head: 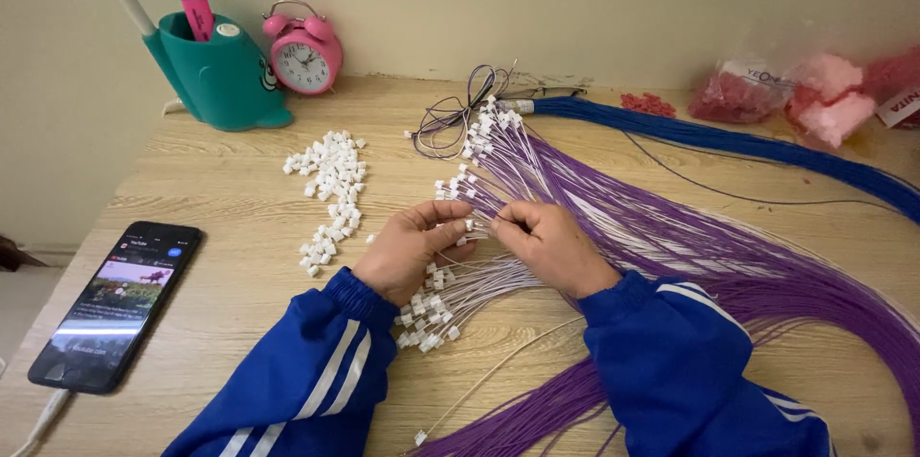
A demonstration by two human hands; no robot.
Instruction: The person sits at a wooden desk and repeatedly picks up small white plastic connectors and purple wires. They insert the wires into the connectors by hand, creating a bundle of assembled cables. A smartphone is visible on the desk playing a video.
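At the bench (240, 332) I pinch a white connector (470, 224) in my left hand (407, 251) and a purple wire (613, 227) in my right hand (551, 246), both fingers closed; loose strands nearby could snag and pull free.

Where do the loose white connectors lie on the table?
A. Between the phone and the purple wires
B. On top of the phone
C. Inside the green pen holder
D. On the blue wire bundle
A: the loose white connectors lie on bare wood, right of the phone and left of the purple wires.
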